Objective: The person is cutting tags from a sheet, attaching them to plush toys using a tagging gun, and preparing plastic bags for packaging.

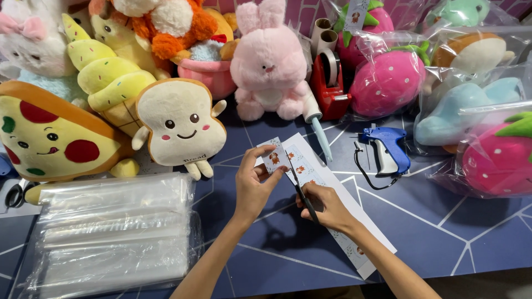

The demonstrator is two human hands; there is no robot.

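Note:
My left hand pinches a narrow strip of the white sticker sheet, lifted at its upper end near the small printed animal pictures. My right hand grips black scissors, whose blades point up along the strip between my two hands. The rest of the sheet lies flat on the blue table, running under my right forearm toward the front edge.
A stack of clear plastic bags lies front left. Plush toys crowd the back: a pizza slice, a toast, a pink rabbit. A red tape dispenser, a blue tagging gun and bagged strawberry plushes sit to the right.

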